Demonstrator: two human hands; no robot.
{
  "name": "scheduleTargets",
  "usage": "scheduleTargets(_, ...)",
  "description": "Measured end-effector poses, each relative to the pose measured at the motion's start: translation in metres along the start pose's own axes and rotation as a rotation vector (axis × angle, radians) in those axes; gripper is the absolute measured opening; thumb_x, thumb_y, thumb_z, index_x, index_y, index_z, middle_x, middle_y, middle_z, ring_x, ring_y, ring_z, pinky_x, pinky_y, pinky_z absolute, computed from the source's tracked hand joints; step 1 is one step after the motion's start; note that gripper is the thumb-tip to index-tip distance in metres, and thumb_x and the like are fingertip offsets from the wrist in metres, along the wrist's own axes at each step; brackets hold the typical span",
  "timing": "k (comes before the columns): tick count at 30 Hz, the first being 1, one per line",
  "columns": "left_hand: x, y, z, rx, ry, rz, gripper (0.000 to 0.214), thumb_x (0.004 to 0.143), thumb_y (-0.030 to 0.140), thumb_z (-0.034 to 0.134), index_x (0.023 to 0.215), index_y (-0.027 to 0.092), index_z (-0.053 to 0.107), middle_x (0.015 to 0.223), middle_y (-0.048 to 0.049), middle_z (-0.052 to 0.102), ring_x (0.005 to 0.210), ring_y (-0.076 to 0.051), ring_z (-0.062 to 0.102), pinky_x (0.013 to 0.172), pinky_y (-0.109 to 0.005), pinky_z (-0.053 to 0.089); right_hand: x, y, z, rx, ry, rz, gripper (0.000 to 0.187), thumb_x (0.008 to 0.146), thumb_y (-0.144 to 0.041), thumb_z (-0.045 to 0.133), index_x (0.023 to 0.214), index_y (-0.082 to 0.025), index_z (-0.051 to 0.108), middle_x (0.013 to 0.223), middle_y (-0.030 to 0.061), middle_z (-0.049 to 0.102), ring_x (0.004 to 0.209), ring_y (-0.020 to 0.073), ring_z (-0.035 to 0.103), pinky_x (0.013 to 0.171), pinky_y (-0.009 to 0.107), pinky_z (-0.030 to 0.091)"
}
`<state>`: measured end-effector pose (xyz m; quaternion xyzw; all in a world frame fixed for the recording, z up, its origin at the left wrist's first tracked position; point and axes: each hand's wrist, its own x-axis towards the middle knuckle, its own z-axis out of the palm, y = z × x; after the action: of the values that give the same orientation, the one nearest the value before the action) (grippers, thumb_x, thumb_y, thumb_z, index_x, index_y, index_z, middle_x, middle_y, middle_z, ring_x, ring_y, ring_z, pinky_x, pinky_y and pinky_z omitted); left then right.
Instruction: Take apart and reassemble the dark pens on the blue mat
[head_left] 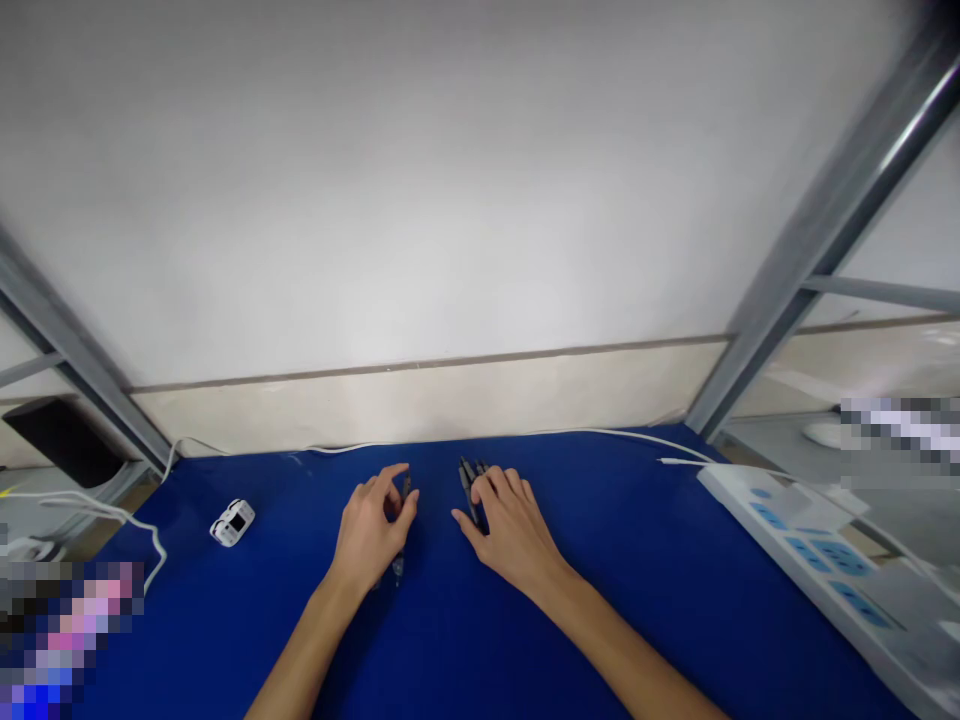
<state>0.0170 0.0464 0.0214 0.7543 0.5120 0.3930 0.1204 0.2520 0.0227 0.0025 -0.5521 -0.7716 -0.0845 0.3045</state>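
Note:
My left hand (373,530) rests on the blue table mat (615,560), its fingers curled and pinched round a thin dark pen (402,520) that runs down under the palm. My right hand (504,525) lies just to its right with the fingers laid over a small bundle of dark pens (470,478), whose tips stick out beyond the fingertips. The two hands are a short gap apart, near the middle of the mat's far half.
A small white device (232,522) lies on the mat at the left. A white cable (600,433) runs along the back edge to a white power strip (817,560) with blue sockets at the right. Grey metal frame posts (825,230) rise at both sides.

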Motion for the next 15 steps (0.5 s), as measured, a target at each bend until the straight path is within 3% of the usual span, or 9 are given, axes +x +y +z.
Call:
scheduleTargets(5,0.001,-0.013,0.004,0.218,-0.133,0.088,0.036,0.094,0.028,0.058,0.129,0.026,0.063,0.066,0.0015,0.064,0.081,-0.026,0.063,0.087,-0.041,0.043,0.001,0.003,0.001,-0.025,0.037,-0.002,0.021,0.093,-0.028,0.064,0.076,-0.022,0.053,0.100,0.0111,0.059,0.094,0.0296,0.055,0.079,0.044,0.044)
scheduleTargets(15,0.001,-0.022,-0.002,0.344,-0.188,0.041,0.035,0.089,0.024,0.058,0.123,0.025,0.065,0.070,-0.0013,0.067,0.088,-0.028,0.065,0.088,-0.040,0.038,0.007,0.001,-0.022,0.307,0.261,-0.007,0.010,0.107,-0.026,0.044,0.101,-0.022,0.052,0.098,0.0068,0.062,0.084,0.0230,0.058,0.081,0.040,0.045)
